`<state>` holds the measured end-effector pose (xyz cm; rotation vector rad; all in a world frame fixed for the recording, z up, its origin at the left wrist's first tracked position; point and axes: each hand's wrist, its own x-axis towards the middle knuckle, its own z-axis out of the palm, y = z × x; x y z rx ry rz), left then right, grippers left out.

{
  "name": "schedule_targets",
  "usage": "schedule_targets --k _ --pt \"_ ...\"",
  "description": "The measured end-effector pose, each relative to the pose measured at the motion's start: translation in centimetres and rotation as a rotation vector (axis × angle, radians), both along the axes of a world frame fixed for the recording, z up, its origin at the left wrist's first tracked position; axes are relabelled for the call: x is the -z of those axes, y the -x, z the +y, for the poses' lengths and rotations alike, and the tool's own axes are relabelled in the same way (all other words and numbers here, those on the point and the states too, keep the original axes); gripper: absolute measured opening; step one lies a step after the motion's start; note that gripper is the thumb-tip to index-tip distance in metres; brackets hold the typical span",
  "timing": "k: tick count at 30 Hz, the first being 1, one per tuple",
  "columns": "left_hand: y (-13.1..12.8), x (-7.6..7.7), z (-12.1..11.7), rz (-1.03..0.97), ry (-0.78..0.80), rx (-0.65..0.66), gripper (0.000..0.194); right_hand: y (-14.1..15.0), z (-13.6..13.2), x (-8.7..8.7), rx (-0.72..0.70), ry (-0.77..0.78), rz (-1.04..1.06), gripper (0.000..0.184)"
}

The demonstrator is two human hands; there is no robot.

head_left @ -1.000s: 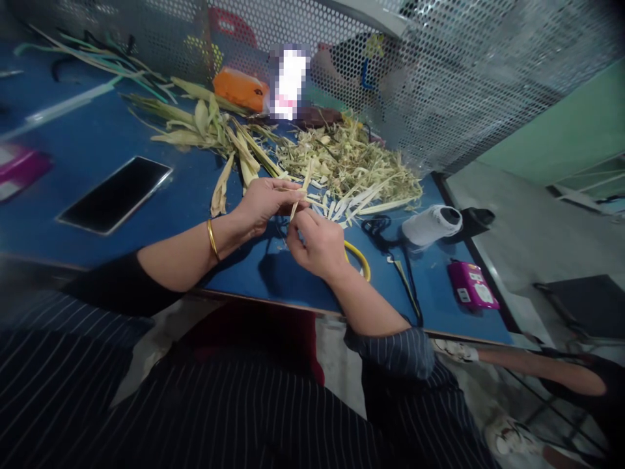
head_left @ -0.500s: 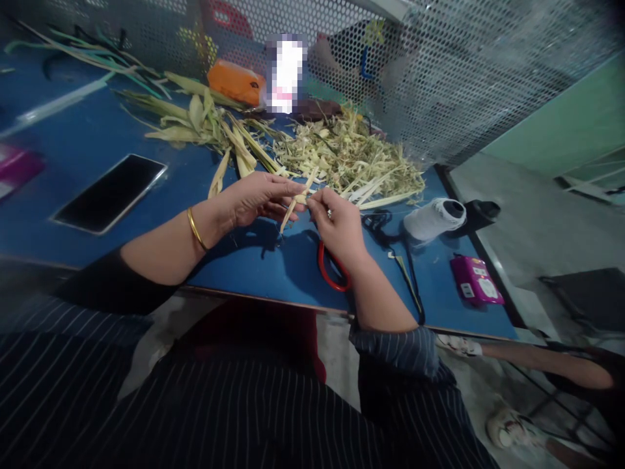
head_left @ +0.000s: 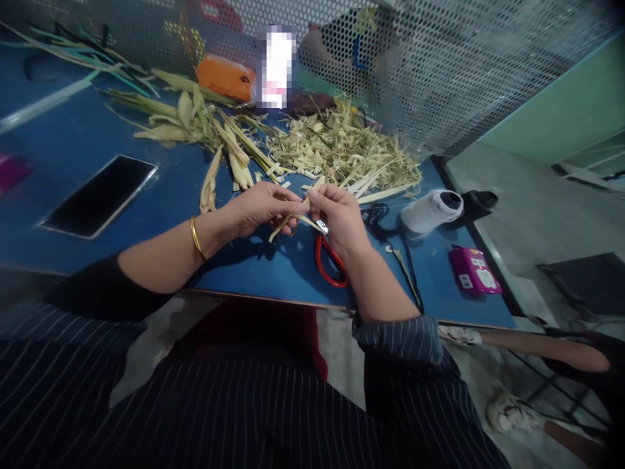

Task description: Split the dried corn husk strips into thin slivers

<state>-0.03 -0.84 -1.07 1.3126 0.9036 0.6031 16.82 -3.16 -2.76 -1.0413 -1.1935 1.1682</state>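
Note:
Between my two hands are pale corn husk strips (head_left: 280, 229), with ends sticking out below and above the fingertips. My left hand (head_left: 267, 208), a gold bangle at its wrist, pinches them from the left. From the right, thumb and fingers of my right hand (head_left: 338, 212) pinch the same husk strips, close to the left fingertips. Red-handled scissors (head_left: 319, 264) lie on the blue table just below my right hand, partly hidden by it. Beyond the hands lies a heap of shredded husk (head_left: 342, 143), with longer corn husks (head_left: 195, 120) to its left.
A phone (head_left: 100, 195) lies at left. White thread cone (head_left: 432, 212), black thread cone (head_left: 476, 207) and purple packet (head_left: 474, 270) sit at right. An orange packet (head_left: 224, 77) and lit, blurred-out screen (head_left: 277, 65) stand by the perforated metal panel (head_left: 439, 71). Another person's leg (head_left: 541, 348) shows at lower right.
My right hand has turned and its fingers have moved up against the left fingertips. The husk strips now point differently, one end reaching toward the lower right. More of the scissors shows.

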Motion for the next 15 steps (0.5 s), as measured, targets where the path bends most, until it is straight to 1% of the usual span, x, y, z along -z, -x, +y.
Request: schedule_targets --k 4,7,10,12,15 --pt "-0.33 0.11 -0.22 -0.058 -0.093 0.007 0.019 0.29 0.1 0.53 0.082 0.024 0.073 0.033" --pt "-0.4 -0.1 -0.4 -0.031 -0.14 0.017 0.016 0.41 0.14 0.72 0.17 0.014 0.068 0.034" --pt "-0.37 -0.39 -0.65 -0.019 -0.171 0.042 0.015 0.38 0.11 0.72 0.267 -0.027 0.044 0.036" --pt "-0.29 -0.5 -0.74 -0.026 -0.157 0.04 0.016 0.28 0.09 0.63 0.272 -0.06 0.029 0.037" --pt "-0.08 -0.52 -0.62 -0.047 -0.059 0.034 0.028 0.11 0.11 0.37 0.183 -0.081 0.031 0.035"
